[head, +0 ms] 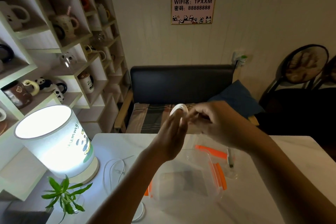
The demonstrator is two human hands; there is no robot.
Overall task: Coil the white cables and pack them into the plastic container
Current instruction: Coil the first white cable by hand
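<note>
A white cable (179, 108) is wound in loops around the fingers of my left hand (173, 133), which is raised above the table with the palm upright. My right hand (211, 121) pinches the cable's end beside those loops. Below my arms stands a clear plastic container (183, 180) with orange clips, open on the white table. Its clear lid (216, 152) with orange clips lies behind it to the right, and a white cable plug (230, 158) rests on it. Another white cable (114, 168) lies loose on the table to the left of the container.
A lit lamp (54, 140) with a panda picture stands at the table's left, with a small green plant (64, 193) in front of it. Shelves of mugs (54, 32) fill the left wall. A dark bench (181, 85) stands beyond the table's far edge.
</note>
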